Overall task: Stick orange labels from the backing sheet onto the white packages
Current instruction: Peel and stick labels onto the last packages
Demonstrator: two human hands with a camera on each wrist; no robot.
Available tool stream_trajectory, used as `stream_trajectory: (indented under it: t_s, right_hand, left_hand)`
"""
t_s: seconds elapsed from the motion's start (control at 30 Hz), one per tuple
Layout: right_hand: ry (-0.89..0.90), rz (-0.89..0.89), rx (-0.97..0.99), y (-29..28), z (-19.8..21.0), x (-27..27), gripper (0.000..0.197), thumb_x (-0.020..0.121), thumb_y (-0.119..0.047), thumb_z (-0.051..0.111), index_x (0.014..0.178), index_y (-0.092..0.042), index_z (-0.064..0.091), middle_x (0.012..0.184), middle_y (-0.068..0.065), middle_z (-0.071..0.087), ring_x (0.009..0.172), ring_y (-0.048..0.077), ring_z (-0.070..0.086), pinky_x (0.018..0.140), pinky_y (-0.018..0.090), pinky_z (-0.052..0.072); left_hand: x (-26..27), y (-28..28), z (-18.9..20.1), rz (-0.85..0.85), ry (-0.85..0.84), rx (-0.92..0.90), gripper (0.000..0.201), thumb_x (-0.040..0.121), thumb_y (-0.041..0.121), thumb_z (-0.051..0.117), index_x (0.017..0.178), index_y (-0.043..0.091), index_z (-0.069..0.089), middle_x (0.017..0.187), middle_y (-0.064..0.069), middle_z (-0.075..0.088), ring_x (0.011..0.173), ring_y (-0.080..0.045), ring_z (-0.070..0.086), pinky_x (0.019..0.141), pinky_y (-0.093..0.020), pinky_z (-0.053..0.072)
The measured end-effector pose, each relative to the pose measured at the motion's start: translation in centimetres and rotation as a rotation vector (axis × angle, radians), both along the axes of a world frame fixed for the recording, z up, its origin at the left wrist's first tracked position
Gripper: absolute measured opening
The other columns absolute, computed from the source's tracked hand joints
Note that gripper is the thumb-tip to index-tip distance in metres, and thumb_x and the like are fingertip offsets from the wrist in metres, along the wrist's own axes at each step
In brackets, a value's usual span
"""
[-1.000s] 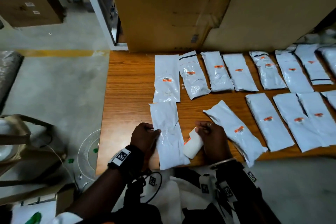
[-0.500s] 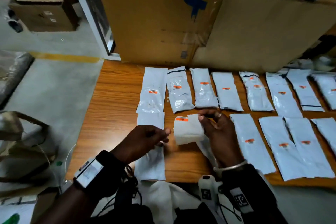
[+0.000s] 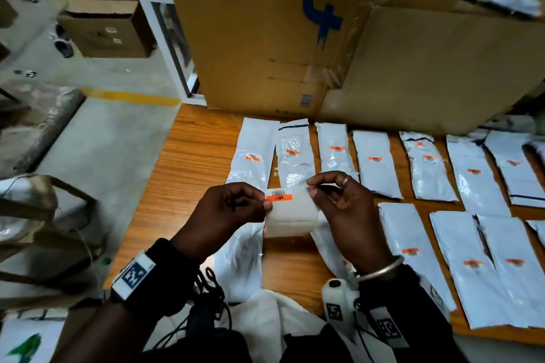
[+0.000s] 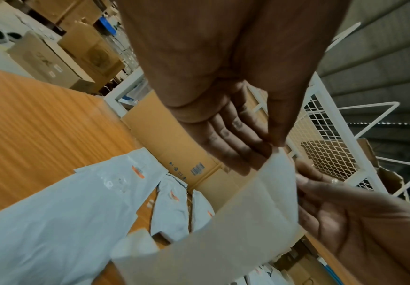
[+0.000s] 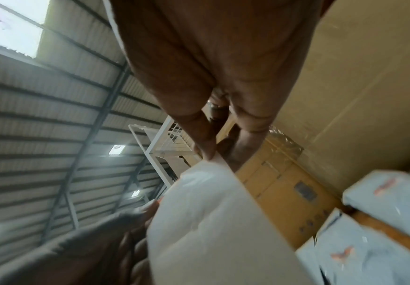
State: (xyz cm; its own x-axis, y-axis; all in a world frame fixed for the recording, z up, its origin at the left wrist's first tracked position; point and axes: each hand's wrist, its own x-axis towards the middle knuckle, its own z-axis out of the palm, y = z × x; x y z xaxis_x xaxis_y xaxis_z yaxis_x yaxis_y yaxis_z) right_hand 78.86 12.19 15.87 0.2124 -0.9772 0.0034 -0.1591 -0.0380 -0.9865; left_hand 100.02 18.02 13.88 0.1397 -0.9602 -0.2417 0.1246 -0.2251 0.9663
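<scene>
Both hands hold a white backing sheet (image 3: 290, 219) up over the wooden table (image 3: 188, 162). One orange label (image 3: 278, 197) with a barcode sits along its top edge. My left hand (image 3: 265, 200) pinches the sheet's top left corner, at the label's left end. My right hand (image 3: 311, 188) pinches the top right corner. The left wrist view has the sheet (image 4: 235, 231) from behind, with the left thumb and fingers (image 4: 272, 144) closed on its corner. The right hand (image 5: 211, 156) grips the sheet's (image 5: 211, 221) edge. A white package (image 3: 239, 262) without a label lies below the hands.
Two rows of white packages (image 3: 374, 162) bearing orange labels lie across the table to the right. Large cardboard boxes (image 3: 265, 47) stand along the table's far edge. The table's left edge drops to a concrete floor (image 3: 97, 141). A bag (image 3: 44, 215) stands at the left.
My left hand has left the unlabelled package and taken hold of the sheet's left corner. My right hand has lifted the sheet off the table and turned it face up.
</scene>
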Motion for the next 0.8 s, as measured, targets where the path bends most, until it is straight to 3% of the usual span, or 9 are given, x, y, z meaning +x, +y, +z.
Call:
stream_trajectory:
  t_s: [0.1, 0.17, 0.3, 0.4, 0.5, 0.67, 0.8]
  right_hand:
    - [0.218, -0.010, -0.301, 0.1, 0.6, 0.4, 0.016, 0.091, -0.009, 0.074, 0.102, -0.020, 0.074, 0.112, -0.007, 0.064, 0.111, 0.009, 0.063, 0.088, 0.016, 0.050]
    - [0.253, 0.030, -0.407, 0.3, 0.9, 0.9, 0.014, 0.091, -0.012, 0.076, 0.103, -0.020, 0.077, 0.107, -0.007, 0.064, 0.106, 0.012, 0.065, 0.085, 0.021, 0.052]
    - [0.255, 0.128, -0.341, 0.2, 0.2, 2.0, 0.009, 0.092, -0.010, 0.074, 0.098, -0.016, 0.079, 0.097, -0.008, 0.068, 0.093, 0.007, 0.068, 0.076, 0.020, 0.055]
    - [0.260, 0.137, -0.276, -0.1, -0.4, 2.2, 0.009, 0.091, -0.010, 0.074, 0.096, -0.015, 0.080, 0.095, -0.008, 0.071, 0.093, 0.004, 0.068, 0.077, 0.017, 0.054]
    - [0.264, 0.134, -0.225, 0.0, -0.7, 2.1, 0.009, 0.092, -0.011, 0.074, 0.097, -0.015, 0.080, 0.095, -0.008, 0.073, 0.093, 0.003, 0.068, 0.078, 0.019, 0.056]
    - [0.254, 0.056, -0.216, 0.5, -0.8, 2.3, 0.004, 0.090, -0.013, 0.076, 0.093, -0.016, 0.076, 0.093, -0.010, 0.072, 0.092, 0.003, 0.067, 0.073, 0.010, 0.050]
    - [0.257, 0.078, -0.192, 0.8, -1.5, 2.5, 0.007, 0.090, -0.010, 0.076, 0.093, -0.016, 0.078, 0.092, -0.009, 0.071, 0.090, 0.003, 0.067, 0.071, 0.010, 0.049]
  left_hand:
    - [-0.1, -0.6, 0.4, 0.054, 0.007, -0.004, 0.014, 0.076, 0.008, 0.080, 0.085, 0.000, 0.074, 0.079, -0.023, 0.073, 0.074, -0.023, 0.071, 0.077, -0.038, 0.063]
    - [-0.1, -0.9, 0.6, 0.078, -0.026, -0.015, 0.010, 0.079, 0.003, 0.079, 0.088, -0.001, 0.076, 0.085, -0.028, 0.073, 0.076, -0.024, 0.071, 0.077, -0.036, 0.063]
    - [0.0, -1.3, 0.8, 0.038, -0.042, -0.031, 0.010, 0.080, -0.001, 0.079, 0.088, 0.002, 0.079, 0.086, -0.021, 0.077, 0.078, -0.021, 0.073, 0.077, -0.031, 0.062]
    - [0.1, -1.2, 0.8, -0.004, -0.044, -0.020, 0.018, 0.078, -0.002, 0.080, 0.090, 0.011, 0.081, 0.089, -0.014, 0.079, 0.085, -0.020, 0.074, 0.084, -0.034, 0.059]
    - [0.1, -1.2, 1.0, -0.072, -0.046, -0.013, 0.026, 0.078, -0.004, 0.080, 0.101, 0.008, 0.080, 0.094, -0.012, 0.079, 0.093, -0.022, 0.076, 0.089, -0.032, 0.060]
    - [0.2, -1.5, 1.1, 0.021, 0.003, 0.018, 0.024, 0.078, -0.004, 0.080, 0.101, 0.001, 0.076, 0.082, -0.019, 0.074, 0.079, -0.025, 0.074, 0.078, -0.039, 0.064]
    - [0.8, -1.6, 0.7, 0.101, 0.027, 0.086, 0.026, 0.075, -0.006, 0.082, 0.095, -0.004, 0.065, 0.078, -0.023, 0.074, 0.072, -0.026, 0.072, 0.071, -0.040, 0.064]
